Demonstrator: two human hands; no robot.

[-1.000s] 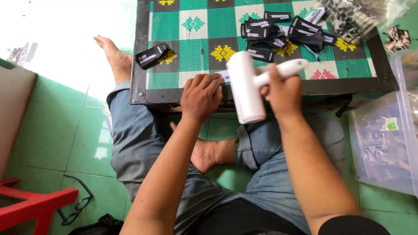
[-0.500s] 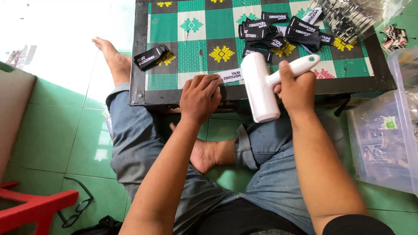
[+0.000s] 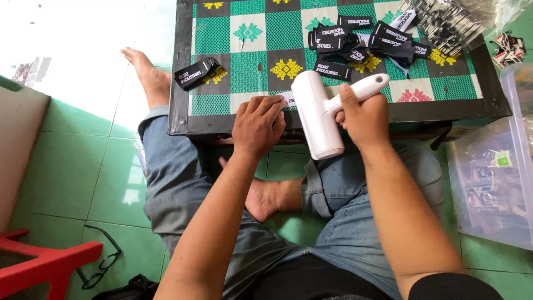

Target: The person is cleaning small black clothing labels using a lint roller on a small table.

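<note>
Swinging lower now, the white lint roller (image 3: 317, 118) sits clenched in the right hand (image 3: 363, 116), just beside the left hand (image 3: 258, 125) pressed flat on a white label (image 3: 288, 99).

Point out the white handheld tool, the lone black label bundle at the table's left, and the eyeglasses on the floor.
white handheld tool (image 3: 316, 119), head view, on its thick barrel.
black label bundle (image 3: 194, 73), head view, on its top face.
eyeglasses (image 3: 102, 261), head view, on the frame.

lint roller (image 3: 317, 118): smooth glossy white plastic | labels (image 3: 355, 47): black woven cloth | table (image 3: 222, 121): patterned mat, dark frame
</note>
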